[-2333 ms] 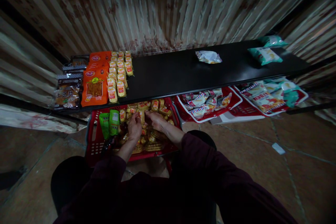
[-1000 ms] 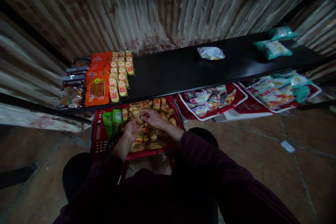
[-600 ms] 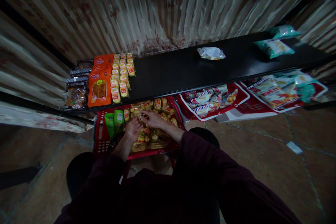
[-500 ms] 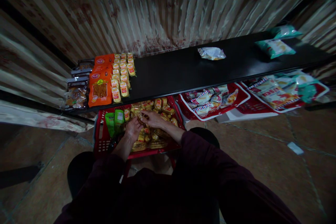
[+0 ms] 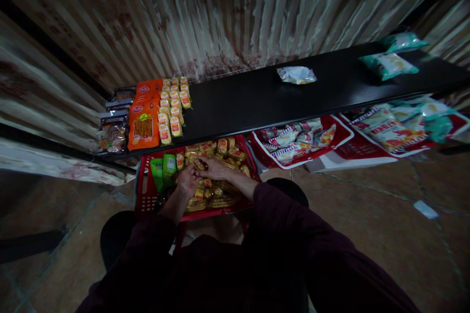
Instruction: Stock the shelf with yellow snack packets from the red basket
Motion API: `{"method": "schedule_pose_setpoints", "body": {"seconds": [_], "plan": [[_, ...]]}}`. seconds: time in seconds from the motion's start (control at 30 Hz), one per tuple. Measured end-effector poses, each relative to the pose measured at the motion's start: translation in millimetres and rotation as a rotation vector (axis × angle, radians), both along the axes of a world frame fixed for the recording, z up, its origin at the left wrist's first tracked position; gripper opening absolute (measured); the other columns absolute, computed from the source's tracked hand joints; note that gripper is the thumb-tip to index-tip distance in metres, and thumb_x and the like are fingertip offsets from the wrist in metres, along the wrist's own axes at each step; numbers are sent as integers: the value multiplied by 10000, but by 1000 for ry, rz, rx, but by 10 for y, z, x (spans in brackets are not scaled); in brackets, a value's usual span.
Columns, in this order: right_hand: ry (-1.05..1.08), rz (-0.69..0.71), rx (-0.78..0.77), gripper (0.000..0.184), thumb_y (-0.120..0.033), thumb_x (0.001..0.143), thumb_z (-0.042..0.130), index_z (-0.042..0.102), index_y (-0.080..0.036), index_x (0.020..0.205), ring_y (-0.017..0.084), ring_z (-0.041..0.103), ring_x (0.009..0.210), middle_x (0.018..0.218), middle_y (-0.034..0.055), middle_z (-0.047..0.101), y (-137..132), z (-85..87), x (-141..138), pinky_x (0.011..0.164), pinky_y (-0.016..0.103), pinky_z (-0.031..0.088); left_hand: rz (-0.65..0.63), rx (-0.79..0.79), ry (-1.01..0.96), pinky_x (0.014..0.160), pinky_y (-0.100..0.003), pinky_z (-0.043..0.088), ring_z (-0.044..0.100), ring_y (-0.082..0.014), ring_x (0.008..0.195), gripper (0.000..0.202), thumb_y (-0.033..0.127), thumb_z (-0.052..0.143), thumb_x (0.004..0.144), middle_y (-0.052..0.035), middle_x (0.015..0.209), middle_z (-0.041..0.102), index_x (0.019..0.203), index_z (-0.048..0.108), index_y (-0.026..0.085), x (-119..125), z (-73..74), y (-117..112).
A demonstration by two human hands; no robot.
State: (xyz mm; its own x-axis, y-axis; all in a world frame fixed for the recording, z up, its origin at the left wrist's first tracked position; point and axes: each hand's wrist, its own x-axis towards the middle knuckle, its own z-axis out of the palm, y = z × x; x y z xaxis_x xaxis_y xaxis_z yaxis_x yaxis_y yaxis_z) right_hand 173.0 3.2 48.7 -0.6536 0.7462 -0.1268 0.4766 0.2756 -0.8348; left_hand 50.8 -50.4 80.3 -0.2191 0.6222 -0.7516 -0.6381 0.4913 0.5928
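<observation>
Over a red basket (image 5: 144, 190) on my lap side of the shelf, my two hands meet at a small wrapped biscuit pack (image 5: 200, 164). My right hand (image 5: 216, 169) grips it from the right, fingers curled round it. Closed fingers of my left hand (image 5: 187, 181) touch its near left side; part of the pack is hidden by them. Beneath both hands, the basket is filled with more yellow wrapped biscuit packs (image 5: 222, 201). Two green packets (image 5: 169, 165) stand at the basket's left.
On the black shelf (image 5: 235, 102) stand rows of small yellow packs (image 5: 175, 126), orange snack bags (image 5: 144, 129) and dark bags (image 5: 113, 132). Farther right lie a white packet (image 5: 296, 75) and green bags (image 5: 389, 65). Red baskets (image 5: 340, 139) of bags sit below the shelf's right half.
The biscuit pack between my hands has tilted up and shows more clearly. My hands stay close together over the basket. The view has shifted slightly.
</observation>
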Motion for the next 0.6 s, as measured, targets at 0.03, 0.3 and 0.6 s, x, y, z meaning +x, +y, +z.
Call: {"method": "schedule_pose_setpoints", "body": {"seconds": [0.03, 0.3, 0.6], "plan": [[-8, 7, 15, 609, -303, 733, 674, 505, -148, 1297, 237, 620, 955, 1126, 114, 656, 4, -3, -5, 823, 311, 458, -3, 3, 4, 575, -213, 448, 540, -89, 552, 209, 184, 409, 889, -11, 698, 632, 785, 588, 160, 2, 9, -1], [-60, -16, 100, 474, -315, 667, 742, 620, -144, 1092, 270, 567, 1017, 1094, 139, 630, 9, 25, -17, 862, 338, 431, -54, 22, 87, 675, -232, 458, 593, -114, 699, 207, 265, 436, 893, -45, 877, 676, 894, 627, 184, 16, 21, -22], [65, -70, -107, 559, -177, 708, 643, 517, -187, 1253, 231, 610, 961, 1121, 80, 655, 9, 55, 14, 826, 303, 453, -4, 10, 152, 792, -268, 463, 597, -167, 943, 198, 333, 506, 864, -72, 1085, 637, 959, 635, 217, -14, -71, -45]]}}
